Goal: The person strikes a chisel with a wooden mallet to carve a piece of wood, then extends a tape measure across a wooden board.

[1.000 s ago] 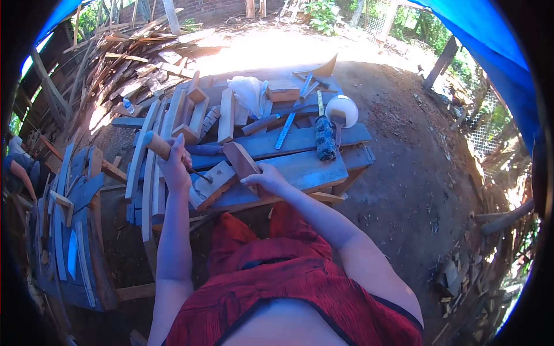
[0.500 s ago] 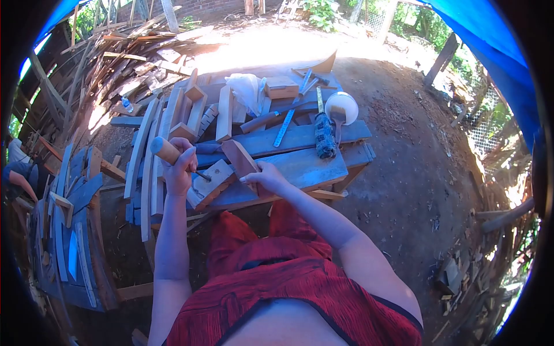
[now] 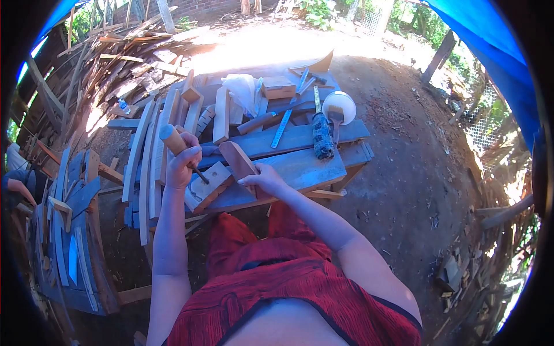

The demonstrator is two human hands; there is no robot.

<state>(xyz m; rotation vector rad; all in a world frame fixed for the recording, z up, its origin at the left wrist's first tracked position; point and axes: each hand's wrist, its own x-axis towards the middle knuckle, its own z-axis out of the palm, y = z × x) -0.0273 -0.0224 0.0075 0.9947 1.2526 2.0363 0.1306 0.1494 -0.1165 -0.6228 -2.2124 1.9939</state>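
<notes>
My left hand [image 3: 184,164] is wrapped round a chisel [image 3: 172,138] with a thick, round wooden handle. Its thin dark shank slants down to the top face of a pale wood block [image 3: 210,187], where the tip meets a dark spot. The block rests at the near edge of the workbench [image 3: 300,173]. In my right hand [image 3: 265,180] is a reddish-brown wooden block [image 3: 238,158], gripped by its near end and held beside the pale one. The fingers beneath it are partly hidden.
Long wood strips [image 3: 141,155] lie along the bench's left side. Farther back are a plastic bag [image 3: 241,91], a blue ruler [image 3: 281,129], a brush [image 3: 336,117] by a white bowl [image 3: 346,102], and a dark-wrapped tool [image 3: 322,135]. Another person [image 3: 23,179] is at far left.
The chisel's handle has swung slightly up and to the right with my left hand. My right hand keeps its hold on the reddish-brown block, nearly in place.
</notes>
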